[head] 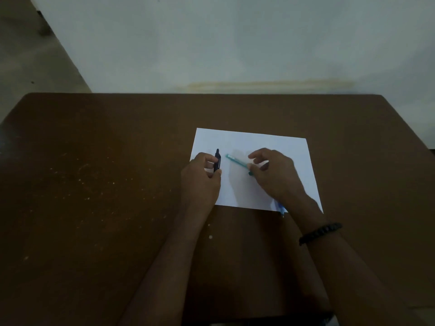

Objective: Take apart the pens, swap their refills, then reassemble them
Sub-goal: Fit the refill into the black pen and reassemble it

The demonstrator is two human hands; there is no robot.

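Observation:
A white sheet of paper (254,142) lies on the brown table. My left hand (200,180) grips a dark pen (217,160) at the sheet's left edge, with the pen's tip pointing away from me. A teal pen (237,161) lies slanted across the middle of the sheet. My right hand (275,170) pinches its near end between thumb and fingers. A blue pen part (281,208) shows under my right wrist at the sheet's near edge, mostly hidden.
The brown table (106,184) carries pale specks on its left half and a small white bit (210,237) near my left forearm. A pale wall stands behind the far edge. A dark bead bracelet (320,232) circles my right wrist.

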